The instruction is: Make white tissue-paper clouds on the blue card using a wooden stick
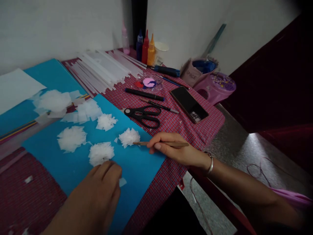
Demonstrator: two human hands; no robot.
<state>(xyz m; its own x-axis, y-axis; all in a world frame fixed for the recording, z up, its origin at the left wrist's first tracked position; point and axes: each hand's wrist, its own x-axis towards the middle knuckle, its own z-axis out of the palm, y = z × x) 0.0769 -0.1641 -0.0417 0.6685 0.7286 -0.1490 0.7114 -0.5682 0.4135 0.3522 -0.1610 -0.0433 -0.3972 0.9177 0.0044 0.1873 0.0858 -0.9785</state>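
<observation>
My right hand (pixel 168 147) is closed around a thin wooden stick (pixel 177 144), whose tip touches or lies just beside a small white paper puff (pixel 129 137). That puff sits near the right side of a blue sheet (pixel 137 166). My left hand (pixel 102 182) has its fingers curled together at the lower edge of another white paper puff (pixel 101 152); whatever the fingertips pinch is hidden. A small loose paper square (pixel 123 182) lies beside that hand. More puffs of layered white paper (pixel 72 138) rest further left and back on the sheet.
Black-handled scissors (pixel 144 114), a marker (pixel 144 94), a pen (pixel 162 106) and a phone (pixel 189 103) lie on the checked cloth (pixel 205 130). White strips (pixel 105 65), paint bottles (pixel 145 49) and a pink container (pixel 215 86) stand behind. The table edge runs along the right.
</observation>
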